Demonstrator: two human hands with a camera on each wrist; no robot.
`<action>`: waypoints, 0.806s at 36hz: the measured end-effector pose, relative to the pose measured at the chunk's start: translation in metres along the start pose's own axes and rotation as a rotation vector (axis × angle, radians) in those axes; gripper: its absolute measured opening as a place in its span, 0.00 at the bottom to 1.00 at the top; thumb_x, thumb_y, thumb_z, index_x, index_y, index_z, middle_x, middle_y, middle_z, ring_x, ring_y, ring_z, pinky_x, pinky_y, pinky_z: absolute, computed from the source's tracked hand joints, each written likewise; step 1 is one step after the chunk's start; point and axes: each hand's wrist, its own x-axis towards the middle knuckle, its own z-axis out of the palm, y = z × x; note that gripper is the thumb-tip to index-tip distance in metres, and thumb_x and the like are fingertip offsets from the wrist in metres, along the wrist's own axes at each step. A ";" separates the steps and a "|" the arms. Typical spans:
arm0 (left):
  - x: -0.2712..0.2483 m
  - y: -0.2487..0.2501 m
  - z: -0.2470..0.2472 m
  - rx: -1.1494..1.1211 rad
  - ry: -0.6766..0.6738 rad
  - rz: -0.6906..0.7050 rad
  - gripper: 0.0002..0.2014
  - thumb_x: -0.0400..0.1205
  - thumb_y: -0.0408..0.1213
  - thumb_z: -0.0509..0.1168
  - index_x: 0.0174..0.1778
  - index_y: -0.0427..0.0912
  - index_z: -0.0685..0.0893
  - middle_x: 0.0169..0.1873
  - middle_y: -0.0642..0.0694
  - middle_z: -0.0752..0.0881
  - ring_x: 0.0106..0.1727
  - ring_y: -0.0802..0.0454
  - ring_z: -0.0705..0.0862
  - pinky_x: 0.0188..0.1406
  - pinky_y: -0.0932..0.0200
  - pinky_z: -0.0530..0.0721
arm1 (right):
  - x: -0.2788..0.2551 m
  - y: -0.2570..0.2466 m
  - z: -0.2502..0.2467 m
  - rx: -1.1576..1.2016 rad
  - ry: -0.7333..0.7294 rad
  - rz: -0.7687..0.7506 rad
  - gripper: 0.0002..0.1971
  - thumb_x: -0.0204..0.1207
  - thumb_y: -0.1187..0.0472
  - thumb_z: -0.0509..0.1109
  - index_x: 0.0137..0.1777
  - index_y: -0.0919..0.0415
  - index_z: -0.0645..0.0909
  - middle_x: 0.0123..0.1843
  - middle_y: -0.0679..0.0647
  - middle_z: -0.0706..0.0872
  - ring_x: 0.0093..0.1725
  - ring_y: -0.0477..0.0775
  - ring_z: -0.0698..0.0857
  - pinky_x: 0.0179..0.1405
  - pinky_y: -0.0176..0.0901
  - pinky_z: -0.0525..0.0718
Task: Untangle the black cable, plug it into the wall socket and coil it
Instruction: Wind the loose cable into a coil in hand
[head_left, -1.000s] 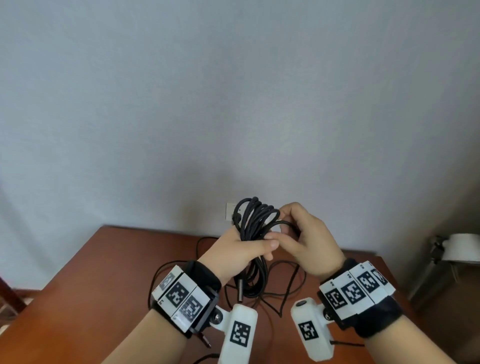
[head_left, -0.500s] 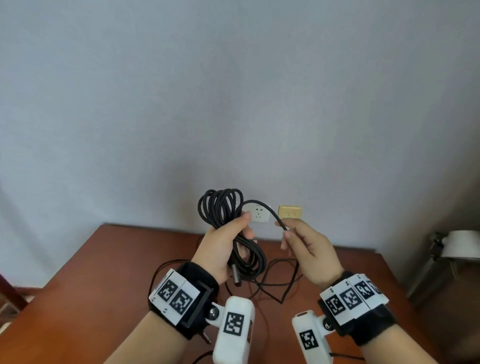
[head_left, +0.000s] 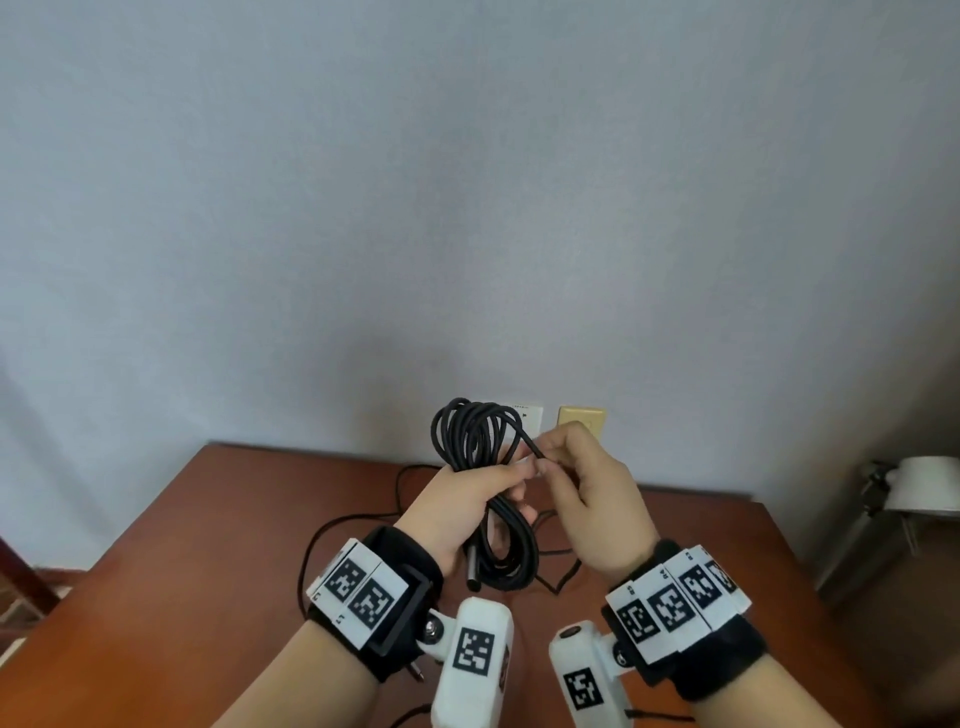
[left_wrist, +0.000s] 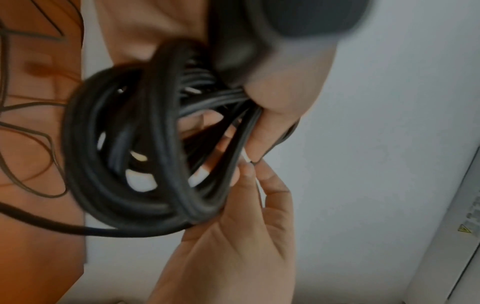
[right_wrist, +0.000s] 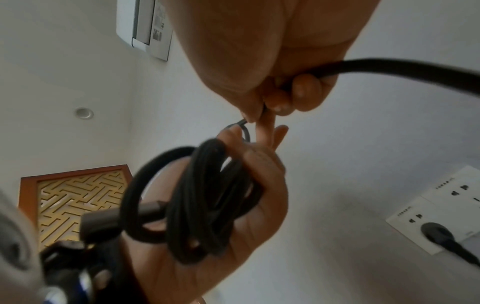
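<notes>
Gripping a bundle of thin black round cable (head_left: 480, 467), the left hand (head_left: 462, 499) is wrapped about the middle of the coil, thumb across the front; loops stand above the fist and hang below it, held in the air over the reddish-brown wooden surface (head_left: 208, 545). Item: right hand (head_left: 587, 499), just beside the left, thumb and forefinger pinching one strand that runs off the top of the coil, remaining fingers curled over the same strand as it passes on through the palm. Item: dark cylindrical connector end (head_left: 471, 567), hanging below the left fist among the lower loops. Item: slack cable lengths (head_left: 332, 525), lying in loose curves on the surface beneath both hands. Item: white wall socket plate (right_wrist: 439, 216) on the pale wall, low behind the surface, a black plug (right_wrist: 436, 234) seated in it, seen from the right wrist. Item: cream-yellow wall plate (head_left: 581, 422), beside the white one. Item: white lamp head (head_left: 924, 486), off to the right, apart from the surface.
</notes>
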 end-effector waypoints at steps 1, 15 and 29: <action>0.001 -0.001 0.000 -0.021 0.000 -0.007 0.04 0.81 0.34 0.68 0.43 0.38 0.85 0.29 0.46 0.76 0.25 0.51 0.81 0.29 0.59 0.80 | 0.000 0.000 0.002 0.012 0.004 -0.001 0.09 0.80 0.69 0.63 0.49 0.53 0.77 0.40 0.41 0.87 0.43 0.39 0.85 0.44 0.28 0.78; -0.005 -0.001 0.008 -0.066 -0.074 0.104 0.10 0.78 0.33 0.68 0.52 0.39 0.91 0.51 0.39 0.90 0.54 0.45 0.88 0.61 0.47 0.83 | -0.002 -0.002 0.004 0.331 -0.051 0.107 0.25 0.74 0.81 0.59 0.59 0.51 0.79 0.48 0.50 0.84 0.49 0.43 0.83 0.54 0.31 0.80; 0.005 0.010 0.009 -0.329 0.088 0.183 0.16 0.87 0.39 0.57 0.35 0.39 0.80 0.55 0.40 0.90 0.61 0.51 0.87 0.65 0.49 0.79 | -0.009 0.016 0.025 0.462 -0.100 0.300 0.07 0.72 0.65 0.60 0.47 0.59 0.77 0.40 0.53 0.84 0.40 0.50 0.81 0.44 0.49 0.78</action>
